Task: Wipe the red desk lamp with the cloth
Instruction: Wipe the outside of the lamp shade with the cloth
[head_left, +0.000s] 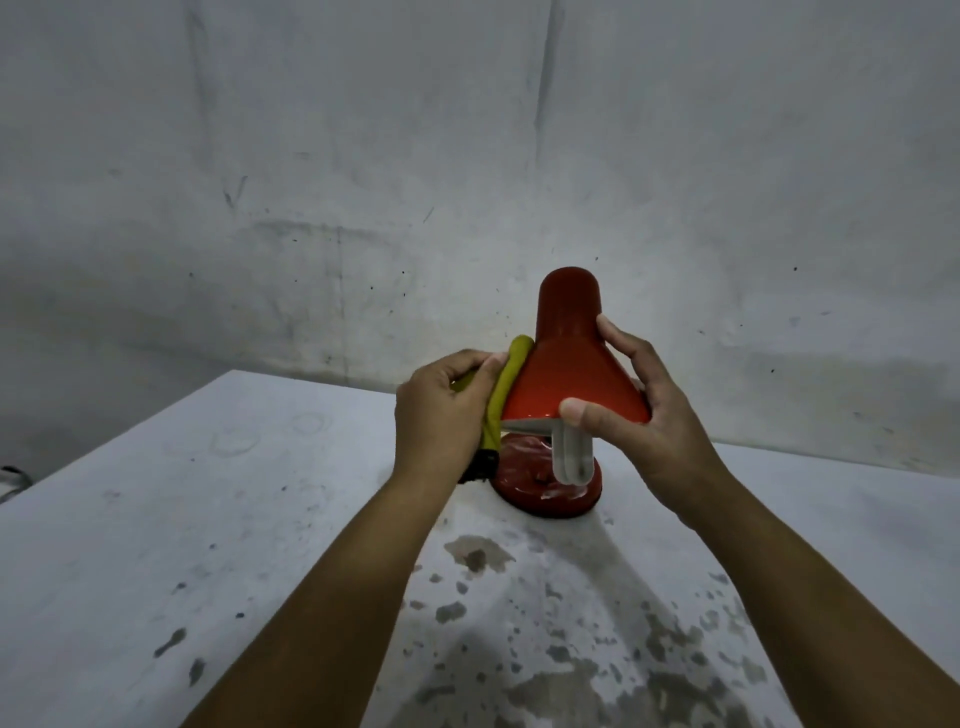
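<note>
The left hand (441, 410) grips a bunched yellow-green cloth (506, 387), fingers curled round it, and presses it against the left flank of the shade (566, 364) of the red desk lamp (569, 374). A darker end of the cloth hangs below the hand, just beside the lamp's base (524, 478).

The right hand (649, 410) clasps the shade from the other side: its fingers curl round the right wall up toward the narrow neck, and the thumb lies across the lower rim at the front. Between the two hands the shade stands with its rounded narrow end up and its wide mouth down and toward the camera. A white folded-tube bulb (571, 452) pokes out of the mouth, just under the thumb.

The glossy red round base rests on a pale grey surface (208, 519) that is blotched with dark spots and stains, thickest in the near part between the forearms. Behind the surface rises a scuffed whitish wall (415, 156).
</note>
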